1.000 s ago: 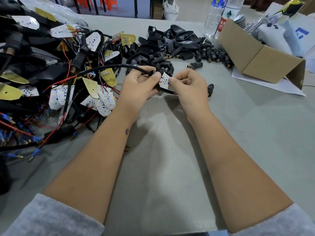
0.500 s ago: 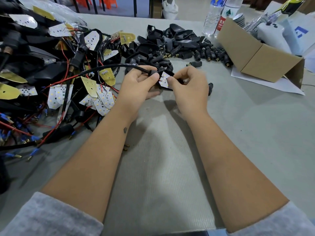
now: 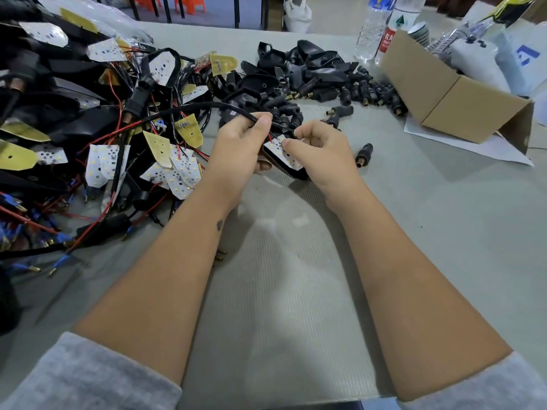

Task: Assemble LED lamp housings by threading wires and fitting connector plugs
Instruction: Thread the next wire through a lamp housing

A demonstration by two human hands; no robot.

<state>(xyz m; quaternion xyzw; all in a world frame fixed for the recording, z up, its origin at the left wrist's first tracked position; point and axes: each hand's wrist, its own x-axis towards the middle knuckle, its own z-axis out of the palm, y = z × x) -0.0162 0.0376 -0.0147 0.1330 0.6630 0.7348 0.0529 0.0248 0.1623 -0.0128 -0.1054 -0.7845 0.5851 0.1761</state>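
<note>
**Board held between both hands, cable leading off to the left**

The left hand [image 3: 236, 143] pinches a black cable [image 3: 189, 109] between thumb and forefinger, with the other fingers curled under the black housing [image 3: 284, 168]. The right hand [image 3: 319, 149] is clenched around the other side, its thumb pressing on the white LED board [image 3: 281, 150] that lies in the housing. Both hands hold the piece just above the bench [image 3: 414, 232], towards its far middle.

The key relation: the cable's long axis runs from the left fingertips up and away to the left, into the heap of wired boards [image 3: 88, 128] on the bench's left side, while the board sits directly between the two thumbs. Thin red wire shows at the board's upper edge, beside the left fingertips. The left hand is nearer the cable and the right is nearer the board, so any seating of the board probably falls to the right thumb while the left feeds the cable.

Beyond the hands lies a pile of empty housings and plugs [image 3: 310, 75] by the far edge; one loose plug [image 3: 363, 153] lies just right of the right hand.

At the far right corner stand a cardboard box [image 3: 450, 99] and two bottles [image 3: 381, 28]; one has a red label with white characters, too small to read. A blue logo shows on a white bag [image 3: 524, 54].
</note>
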